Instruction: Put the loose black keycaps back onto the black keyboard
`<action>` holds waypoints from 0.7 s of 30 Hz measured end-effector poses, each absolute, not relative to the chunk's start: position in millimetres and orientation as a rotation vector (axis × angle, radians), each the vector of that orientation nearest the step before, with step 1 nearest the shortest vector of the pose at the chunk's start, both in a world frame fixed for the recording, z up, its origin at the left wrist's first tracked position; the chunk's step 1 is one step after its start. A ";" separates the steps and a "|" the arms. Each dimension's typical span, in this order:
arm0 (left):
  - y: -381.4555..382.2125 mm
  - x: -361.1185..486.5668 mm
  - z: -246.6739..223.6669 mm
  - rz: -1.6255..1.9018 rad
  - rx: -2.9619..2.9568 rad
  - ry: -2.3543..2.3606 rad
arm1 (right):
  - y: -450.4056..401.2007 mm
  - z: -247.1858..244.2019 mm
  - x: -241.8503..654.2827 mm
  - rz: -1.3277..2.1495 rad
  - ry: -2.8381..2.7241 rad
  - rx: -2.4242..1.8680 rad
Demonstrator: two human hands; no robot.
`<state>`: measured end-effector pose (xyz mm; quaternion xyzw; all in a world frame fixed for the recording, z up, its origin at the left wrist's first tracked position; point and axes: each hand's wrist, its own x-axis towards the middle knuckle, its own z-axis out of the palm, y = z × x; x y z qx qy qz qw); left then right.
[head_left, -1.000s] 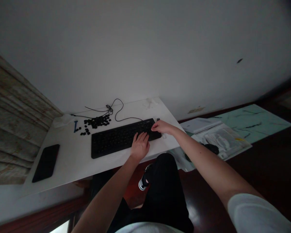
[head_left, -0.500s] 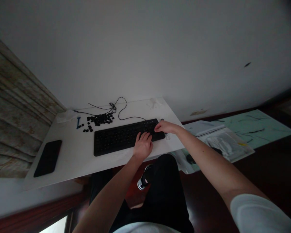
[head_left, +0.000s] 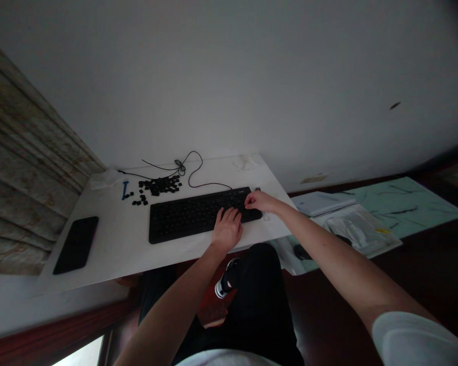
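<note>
A black keyboard (head_left: 183,217) lies slightly slanted on the white table (head_left: 118,244). My left hand (head_left: 228,230) rests on its lower right part, fingers stretched out over the keys. At the keyboard's right end, my right hand (head_left: 261,202) has thumb and fingertips pinched together against the keys; whatever is between them is too small to make out. Behind the keyboard's left half sits a heap of loose black keycaps (head_left: 161,186), several lying apart from it. Beside those is a small blue tool (head_left: 125,190).
A thin black cable (head_left: 209,184) loops behind the keyboard. At the table's left lies a flat black device (head_left: 75,245), with clear plastic (head_left: 103,180) at the back left corner. Lower down on the right are a white box (head_left: 324,202) and a green marbled surface (head_left: 400,203).
The view has shifted slightly. Both hands keep nearly the same places on the keyboard, the left spread and the right pinched.
</note>
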<state>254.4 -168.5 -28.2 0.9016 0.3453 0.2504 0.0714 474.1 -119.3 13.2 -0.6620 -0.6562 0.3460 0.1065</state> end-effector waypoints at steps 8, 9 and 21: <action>-169.2 255.7 -31.9 0.737 2.741 1.041 | -120.0 15.9 472.7 0.916 -1.938 -2.078; -169.4 255.9 -32.1 0.733 2.742 1.042 | -119.7 17.1 471.9 0.924 -1.939 -2.097; -167.6 255.3 -30.7 0.717 2.732 1.032 | -132.0 23.4 480.7 0.723 -1.743 -2.220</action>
